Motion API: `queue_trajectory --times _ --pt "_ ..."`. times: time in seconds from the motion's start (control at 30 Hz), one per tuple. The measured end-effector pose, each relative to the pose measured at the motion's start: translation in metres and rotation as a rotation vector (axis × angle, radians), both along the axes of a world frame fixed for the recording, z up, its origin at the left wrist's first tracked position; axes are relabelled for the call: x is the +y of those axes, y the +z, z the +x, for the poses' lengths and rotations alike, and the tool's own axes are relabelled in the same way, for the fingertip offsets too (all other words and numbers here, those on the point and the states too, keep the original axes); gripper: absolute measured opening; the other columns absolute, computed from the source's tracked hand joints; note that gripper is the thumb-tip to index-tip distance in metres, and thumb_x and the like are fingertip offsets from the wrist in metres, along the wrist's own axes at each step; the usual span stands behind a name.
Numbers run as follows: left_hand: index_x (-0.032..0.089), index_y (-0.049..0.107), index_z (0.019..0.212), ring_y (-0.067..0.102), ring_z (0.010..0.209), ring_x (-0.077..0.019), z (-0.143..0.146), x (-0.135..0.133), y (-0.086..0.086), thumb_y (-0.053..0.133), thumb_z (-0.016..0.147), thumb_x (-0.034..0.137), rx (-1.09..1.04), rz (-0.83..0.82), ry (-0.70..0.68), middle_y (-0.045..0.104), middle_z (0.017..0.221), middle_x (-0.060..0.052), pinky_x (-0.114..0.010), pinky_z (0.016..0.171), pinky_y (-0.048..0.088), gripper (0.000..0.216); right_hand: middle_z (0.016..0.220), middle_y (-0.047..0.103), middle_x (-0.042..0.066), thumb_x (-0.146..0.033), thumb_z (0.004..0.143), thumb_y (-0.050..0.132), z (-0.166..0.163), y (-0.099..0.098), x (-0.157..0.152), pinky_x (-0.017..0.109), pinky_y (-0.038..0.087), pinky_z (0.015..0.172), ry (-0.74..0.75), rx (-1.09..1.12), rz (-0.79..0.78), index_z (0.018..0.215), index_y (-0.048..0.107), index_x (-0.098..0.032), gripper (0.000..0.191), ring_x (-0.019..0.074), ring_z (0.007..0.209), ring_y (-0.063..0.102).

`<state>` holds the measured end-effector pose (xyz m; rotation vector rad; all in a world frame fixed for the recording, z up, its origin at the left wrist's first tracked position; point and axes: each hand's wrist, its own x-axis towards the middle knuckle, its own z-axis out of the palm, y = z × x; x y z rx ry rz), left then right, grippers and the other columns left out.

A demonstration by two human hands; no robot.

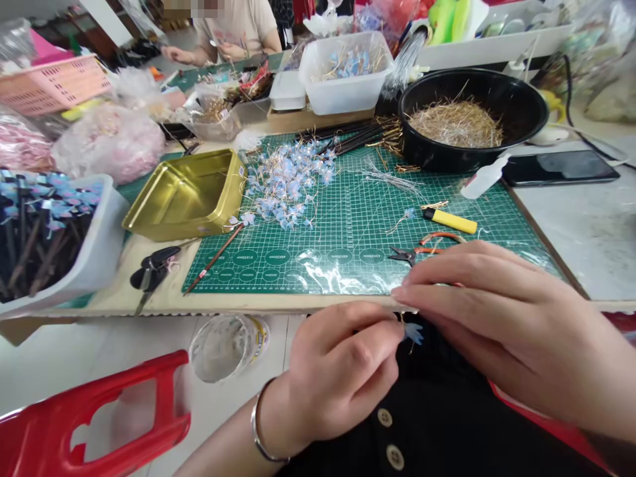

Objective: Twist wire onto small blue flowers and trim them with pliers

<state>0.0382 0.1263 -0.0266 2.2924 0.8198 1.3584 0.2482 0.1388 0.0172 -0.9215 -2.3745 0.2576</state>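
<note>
My left hand is curled in a pinch just below the table edge, gripping a tiny blue flower piece on a wire. My right hand lies over it from the right, fingers held together and touching the same piece. A pile of small blue flowers on gold wires is spread on the green cutting mat. Orange-handled pliers lie on the mat just beyond my right hand, beside a yellow utility knife.
A gold tin and black scissors sit left of the mat. A black bowl of straw, a phone and a small white bottle are at right. White bins, a red stool. Another person sits across.
</note>
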Motion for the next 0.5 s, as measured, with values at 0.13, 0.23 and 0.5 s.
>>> queue_trajectory --times 0.13,0.23,0.5 --pt "0.013 0.063 0.102 0.068 0.091 -0.0132 -0.0008 -0.0010 0.0002 0.064 0.079 -0.001 -0.022 0.007 0.006 0.069 0.099 -0.007 -0.023 0.080 0.060 0.027 0.102 0.065 0.008 -0.009 0.092 0.053 0.0011 0.0003 0.0014 0.037 0.048 0.082 -0.004 0.033 0.007 0.109 0.061 -0.017 0.020 0.0212 0.093 0.061" --pt "0.014 0.063 0.102 0.069 0.090 -0.0134 -0.0009 -0.0005 0.0002 0.064 0.078 0.000 -0.033 -0.001 -0.004 0.069 0.101 -0.007 -0.024 0.078 0.061 0.028 0.104 0.065 0.008 -0.008 0.091 0.054 0.0030 0.0021 -0.0012 0.039 0.046 0.081 -0.038 0.025 0.087 0.108 0.062 -0.018 0.022 0.0223 0.095 0.060" --pt "0.014 0.061 0.106 0.069 0.093 -0.0140 -0.0005 0.0004 0.0036 0.060 0.081 0.000 -0.025 -0.034 -0.050 0.072 0.100 -0.006 -0.023 0.079 0.060 0.029 0.083 0.066 0.005 -0.014 0.095 0.051 0.0000 -0.0046 -0.0010 0.035 0.046 0.073 0.025 0.081 -0.203 0.100 0.060 -0.017 0.011 0.0194 0.079 0.061"
